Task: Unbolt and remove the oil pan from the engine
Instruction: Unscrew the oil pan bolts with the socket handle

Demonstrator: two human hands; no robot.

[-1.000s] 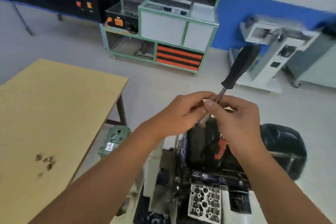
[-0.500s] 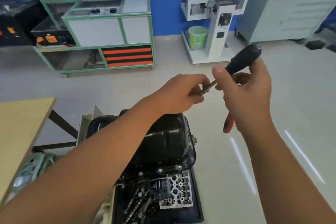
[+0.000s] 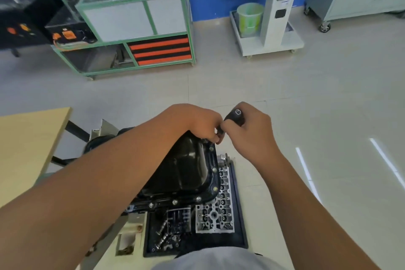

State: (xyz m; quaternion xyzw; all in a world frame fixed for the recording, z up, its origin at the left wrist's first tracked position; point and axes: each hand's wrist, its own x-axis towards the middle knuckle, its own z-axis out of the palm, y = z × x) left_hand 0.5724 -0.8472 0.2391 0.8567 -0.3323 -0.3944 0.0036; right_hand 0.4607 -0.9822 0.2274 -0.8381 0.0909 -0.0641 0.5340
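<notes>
head view: the oil pan (image 3: 186, 164) sits bolted on top of the engine, just below both hands at its far right corner. the right hand (image 3: 252, 131) grasps a black tool handle (image 3: 235, 116); the left hand (image 3: 197, 120) pinches the tool's lower end. the pan is glossy black, bolts (image 3: 198, 198) along its flange.

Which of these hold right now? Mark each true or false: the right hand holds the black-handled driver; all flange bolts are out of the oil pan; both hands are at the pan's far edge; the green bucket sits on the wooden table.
1. The right hand holds the black-handled driver. True.
2. All flange bolts are out of the oil pan. False: a near-edge bolt and others are in the flange.
3. Both hands are at the pan's far edge. True: the left hand meets the right there.
4. The green bucket sits on the wooden table. False: it sits on the white machine stand.
</notes>
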